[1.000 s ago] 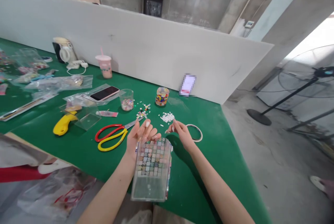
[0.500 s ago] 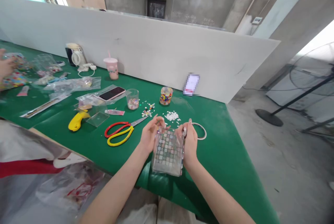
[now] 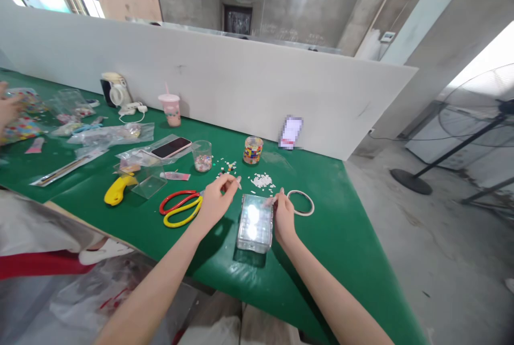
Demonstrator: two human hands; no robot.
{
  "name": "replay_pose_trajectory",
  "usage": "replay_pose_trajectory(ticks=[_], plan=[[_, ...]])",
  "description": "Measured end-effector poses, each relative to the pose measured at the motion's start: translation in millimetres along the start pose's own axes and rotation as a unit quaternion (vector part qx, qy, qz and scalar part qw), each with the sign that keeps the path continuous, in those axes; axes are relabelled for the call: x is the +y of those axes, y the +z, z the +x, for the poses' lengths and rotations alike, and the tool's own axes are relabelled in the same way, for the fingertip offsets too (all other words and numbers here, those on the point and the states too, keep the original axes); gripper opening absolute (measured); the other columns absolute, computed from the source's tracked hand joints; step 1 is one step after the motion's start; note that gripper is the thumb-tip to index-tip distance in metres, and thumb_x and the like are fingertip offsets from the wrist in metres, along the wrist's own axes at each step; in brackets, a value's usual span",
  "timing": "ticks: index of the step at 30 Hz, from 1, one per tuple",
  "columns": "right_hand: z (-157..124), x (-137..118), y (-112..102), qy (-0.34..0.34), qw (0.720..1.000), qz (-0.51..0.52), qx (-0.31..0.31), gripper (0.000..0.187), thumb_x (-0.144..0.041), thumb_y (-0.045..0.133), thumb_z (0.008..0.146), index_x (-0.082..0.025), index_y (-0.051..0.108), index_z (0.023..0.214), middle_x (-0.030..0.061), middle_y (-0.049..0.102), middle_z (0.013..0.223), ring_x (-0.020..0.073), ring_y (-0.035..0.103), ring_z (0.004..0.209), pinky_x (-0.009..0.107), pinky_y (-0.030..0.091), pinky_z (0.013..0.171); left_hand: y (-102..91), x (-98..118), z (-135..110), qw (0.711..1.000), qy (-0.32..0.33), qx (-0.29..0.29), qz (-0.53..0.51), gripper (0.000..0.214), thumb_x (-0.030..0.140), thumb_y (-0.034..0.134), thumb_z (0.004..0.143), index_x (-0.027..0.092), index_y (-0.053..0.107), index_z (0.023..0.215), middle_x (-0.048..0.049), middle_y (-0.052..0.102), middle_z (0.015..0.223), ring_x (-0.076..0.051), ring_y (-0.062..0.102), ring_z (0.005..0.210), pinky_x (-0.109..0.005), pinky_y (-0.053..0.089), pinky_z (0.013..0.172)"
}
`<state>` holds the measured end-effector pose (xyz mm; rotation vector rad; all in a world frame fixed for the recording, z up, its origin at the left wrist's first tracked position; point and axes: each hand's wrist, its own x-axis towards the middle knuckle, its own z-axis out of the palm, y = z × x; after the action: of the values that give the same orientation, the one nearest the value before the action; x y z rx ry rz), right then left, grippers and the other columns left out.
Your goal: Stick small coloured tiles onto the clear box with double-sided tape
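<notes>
A clear plastic box (image 3: 254, 223) lined with small coloured mosaic tiles lies flat on the green table (image 3: 329, 238), glare on its top. My right hand (image 3: 283, 215) rests against the box's right edge, fingers curled on it. My left hand (image 3: 217, 201) is off the box to its upper left, with fingertips pinched together just above the table near loose coloured tiles (image 3: 227, 165). What the pinch holds, if anything, is too small to see. A pile of white tiles (image 3: 261, 180) lies just beyond the box.
Red and yellow scissors (image 3: 180, 209) lie left of my left hand, a white ring (image 3: 301, 203) right of the box. Further back stand a tile jar (image 3: 252, 150), a clear cup (image 3: 202, 155), a phone (image 3: 171, 147) and a yellow cutter (image 3: 118, 191). Another person's hand (image 3: 6, 108) works at far left.
The box, held up in both hands, has been lowered flat onto the table. My left hand let go and moved up-left toward the loose tiles; my right hand stays at the box's edge.
</notes>
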<state>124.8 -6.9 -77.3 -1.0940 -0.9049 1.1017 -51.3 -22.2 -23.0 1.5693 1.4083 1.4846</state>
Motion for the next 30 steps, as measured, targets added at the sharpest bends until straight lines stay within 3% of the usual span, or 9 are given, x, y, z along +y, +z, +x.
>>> replay_pose_trajectory(ticks=[4, 7, 9, 13, 16, 20, 23, 26, 30], plan=[[16.7, -17.0, -11.8, -0.045, 0.998, -0.045, -0.021, 0.046, -0.062, 0.052, 0.085, -0.019, 0.059, 0.07, 0.0046, 0.071, 0.062, 0.0221, 0.07, 0.068, 0.039, 0.052, 0.082, -4.6, 12.0, -6.5, 0.989, 0.07, -0.078, 0.102, 0.015, 0.028, 0.056, 0.089, 0.02, 0.062, 0.079, 0.0069, 0.049, 0.053, -0.012, 0.047, 0.052, -0.024, 0.038, 0.056], [21.9, -35.8, -3.7, -0.063, 0.991, -0.078, -0.092, 0.046, -0.056, 0.054, 0.086, -0.017, 0.065, 0.108, 0.0057, 0.075, 0.069, 0.0259, 0.073, 0.076, 0.043, 0.054, 0.084, 0.3, 16.3, -0.7, 0.972, 0.128, -0.108, 0.165, 0.021, 0.037, 0.055, 0.092, 0.019, 0.064, 0.099, 0.0044, 0.052, 0.062, -0.015, 0.051, 0.06, -0.026, 0.041, 0.061], [22.6, -45.2, 7.5, -0.064, 0.983, -0.098, -0.144, 0.056, -0.051, 0.055, 0.087, -0.021, 0.053, 0.134, 0.0059, 0.077, 0.083, 0.0266, 0.073, 0.083, 0.044, 0.055, 0.083, 7.4, 17.4, 10.1, 0.955, 0.174, -0.129, 0.203, 0.029, 0.041, 0.056, 0.091, 0.018, 0.063, 0.108, 0.0004, 0.055, 0.072, -0.018, 0.053, 0.071, -0.029, 0.043, 0.067], [28.2, -52.3, 22.7, -0.074, 0.97, -0.133, -0.188, 0.055, -0.044, 0.054, 0.089, -0.028, 0.049, 0.14, 0.0052, 0.067, 0.125, 0.0269, 0.062, 0.118, 0.046, 0.047, 0.102, 21.4, 13.5, 37.7, 0.911, 0.262, -0.186, 0.259, 0.024, 0.034, 0.054, 0.093, 0.017, 0.068, 0.085, -0.0055, 0.057, 0.081, -0.02, 0.051, 0.078, -0.033, 0.041, 0.073], [36.8, -50.1, 22.5, -0.07, 0.965, -0.151, -0.204, 0.048, -0.043, 0.054, 0.089, -0.025, 0.056, 0.134, 0.005, 0.06, 0.136, 0.0273, 0.053, 0.128, 0.048, 0.037, 0.111, 25.7, 7.6, 51.4, 0.882, 0.308, -0.217, 0.283, 0.025, 0.031, 0.052, 0.094, 0.017, 0.068, 0.081, -0.0067, 0.059, 0.084, -0.02, 0.051, 0.079, -0.034, 0.04, 0.076], [44.0, -46.1, 19.1, -0.05, 0.963, -0.159, -0.213, 0.049, -0.045, 0.05, 0.091, -0.027, 0.052, 0.137, 0.0055, 0.066, 0.126, 0.0258, 0.062, 0.118, 0.046, 0.046, 0.103, 28.2, 1.0, 57.2, 0.855, 0.34, -0.256, 0.295, 0.027, 0.029, 0.047, 0.097, 0.016, 0.068, 0.084, -0.0073, 0.063, 0.087, -0.019, 0.053, 0.081, -0.032, 0.042, 0.075], [43.9, -51.0, 17.4, -0.025, 0.961, -0.162, -0.224, 0.054, -0.047, 0.045, 0.094, -0.027, 0.041, 0.144, 0.0055, 0.074, 0.101, 0.0239, 0.074, 0.087, 0.042, 0.058, 0.08, 30.1, 0.9, 65.0, 0.841, 0.345, -0.285, 0.304, 0.027, 0.029, 0.047, 0.097, 0.016, 0.068, 0.086, -0.0074, 0.065, 0.089, -0.019, 0.056, 0.083, -0.032, 0.044, 0.077], [42.0, -62.7, 15.8, -0.008, 0.961, -0.167, -0.22, 0.061, -0.048, 0.039, 0.096, -0.021, 0.029, 0.15, 0.0035, 0.074, 0.077, 0.0211, 0.071, 0.059, 0.038, 0.058, 0.064, 30.6, 5.2, 88.2, 0.835, 0.33, -0.299, 0.324, 0.031, 0.029, 0.046, 0.098, 0.017, 0.068, 0.08, -0.0067, 0.066, 0.088, -0.018, 0.059, 0.086, -0.031, 0.046, 0.081], [44.7, -71.9, 12.7, -0.02, 0.966, -0.158, -0.202, 0.051, -0.046, 0.036, 0.097, -0.019, 0.047, 0.138, 0.0051, 0.074, 0.081, 0.0184, 0.071, 0.066, 0.033, 0.056, 0.067, 25.1, 3.4, 139.2, 0.837, 0.26, -0.286, 0.388, 0.023, 0.032, 0.052, 0.097, 0.014, 0.065, 0.092, -0.0047, 0.066, 0.095, -0.017, 0.063, 0.089, -0.036, 0.052, 0.081]])
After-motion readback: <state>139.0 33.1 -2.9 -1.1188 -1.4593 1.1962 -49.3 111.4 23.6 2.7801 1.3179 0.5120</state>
